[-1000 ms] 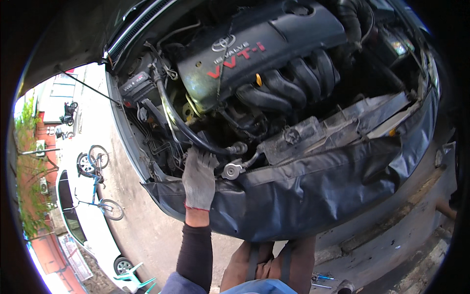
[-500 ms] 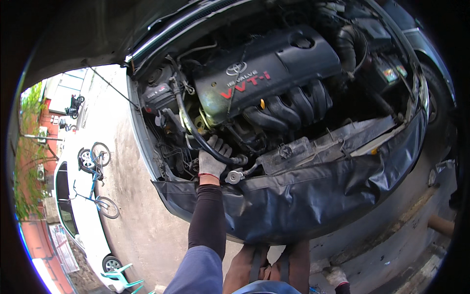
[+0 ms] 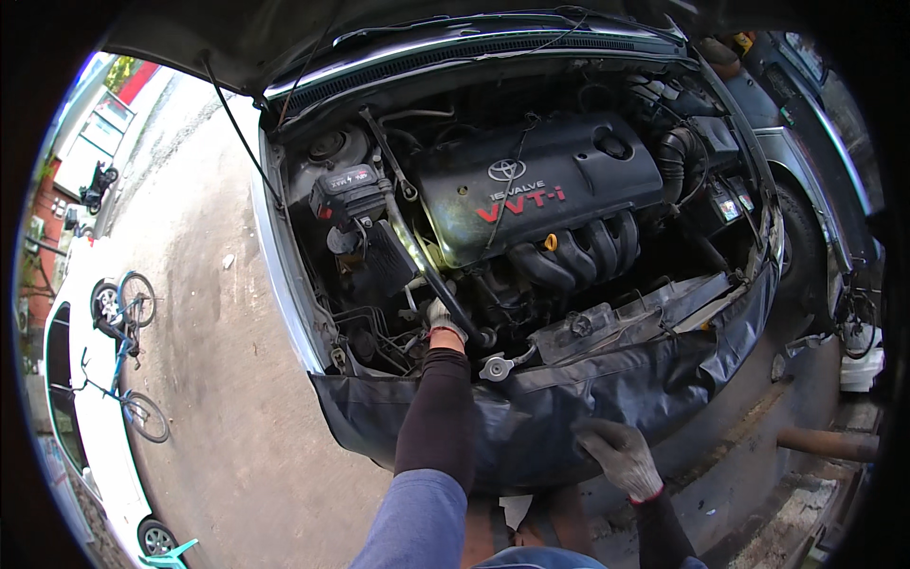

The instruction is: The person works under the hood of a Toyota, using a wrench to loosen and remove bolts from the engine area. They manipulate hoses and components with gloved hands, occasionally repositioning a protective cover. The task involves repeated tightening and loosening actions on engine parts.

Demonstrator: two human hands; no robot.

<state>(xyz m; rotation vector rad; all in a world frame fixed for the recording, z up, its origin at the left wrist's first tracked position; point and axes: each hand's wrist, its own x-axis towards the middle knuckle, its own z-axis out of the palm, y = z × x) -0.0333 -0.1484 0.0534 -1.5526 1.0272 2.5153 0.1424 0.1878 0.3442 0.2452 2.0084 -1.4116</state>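
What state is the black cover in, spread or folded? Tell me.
Spread: the black cover drapes wide across the front of the car, its surface wrinkled.

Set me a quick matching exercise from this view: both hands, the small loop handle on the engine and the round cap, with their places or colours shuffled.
Column one
1. Left hand
2. Right hand
3. Loop handle
4. Round cap

Column two
A. Silver metal, by the upper edge of the draped black sheet
B. Down among the engine parts, beside the thick black hose
C. Orange-yellow
D. Seen against the draped black sheet, away from the engine parts

Right pairs: 1-B, 2-D, 3-C, 4-A.
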